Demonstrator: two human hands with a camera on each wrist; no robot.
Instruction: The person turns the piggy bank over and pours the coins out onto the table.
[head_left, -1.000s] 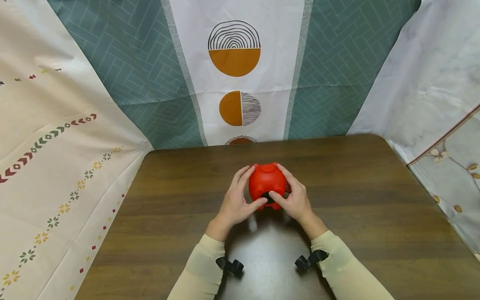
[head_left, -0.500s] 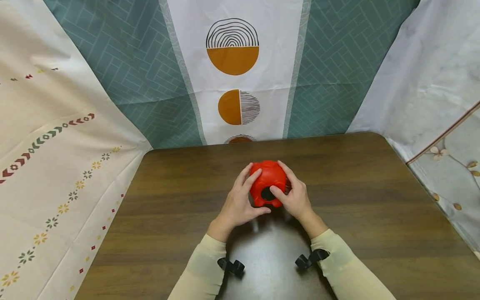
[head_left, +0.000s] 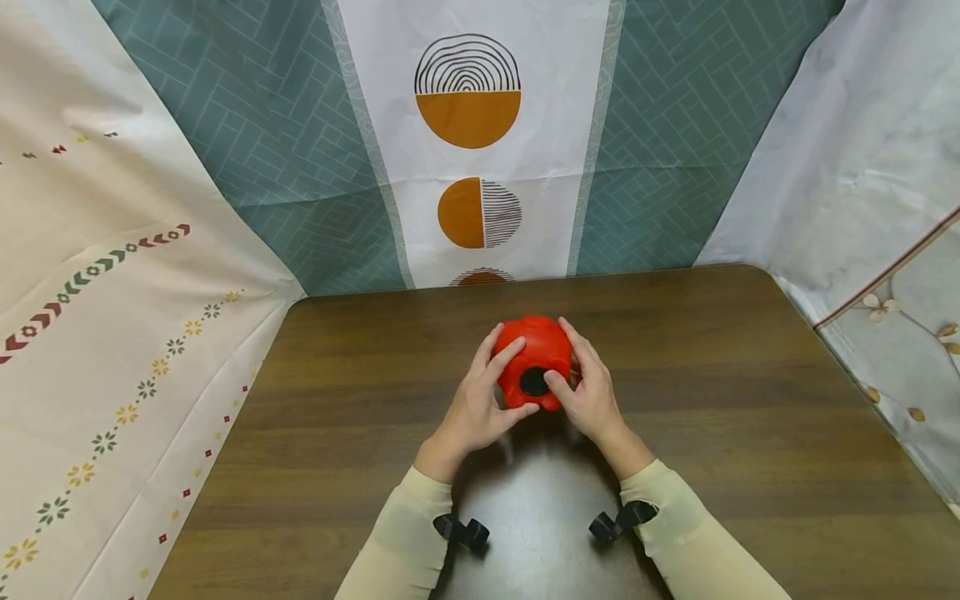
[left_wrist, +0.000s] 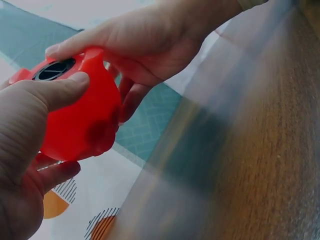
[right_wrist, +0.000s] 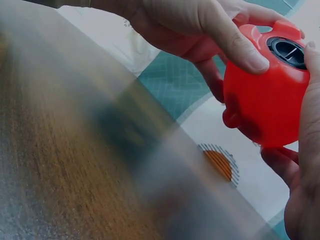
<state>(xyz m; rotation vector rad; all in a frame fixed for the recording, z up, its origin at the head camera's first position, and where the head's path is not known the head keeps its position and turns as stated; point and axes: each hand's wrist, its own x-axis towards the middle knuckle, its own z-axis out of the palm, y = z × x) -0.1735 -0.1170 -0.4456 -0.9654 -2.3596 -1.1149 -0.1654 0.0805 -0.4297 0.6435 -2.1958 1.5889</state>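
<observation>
Both hands hold a glossy red piggy bank (head_left: 532,342), rounded and with stubby feet, above the table. Its underside is turned toward me, with a black round plug (head_left: 534,382) showing; a slot-like bar crosses the plug (right_wrist: 287,51) in the right wrist view. My left hand (head_left: 474,408) grips the left side, fingers spread along it and thumb at the lower edge. On the right side, my right hand (head_left: 596,402) grips with its thumb beside the plug. In the left wrist view the piggy bank (left_wrist: 82,115) sits between both hands. Its far side is hidden.
The brown wooden table (head_left: 360,433) spreads out below the hands. A patterned cloth (head_left: 645,150) hangs behind its far edge. Cream cloth (head_left: 112,400) lies along the left, and white floral cloth (head_left: 847,208) along the right.
The piggy bank has tipped and risen slightly away from me. The plug, earlier mostly covered by the thumbs, is now exposed; the left thumb has shifted to the lower edge.
</observation>
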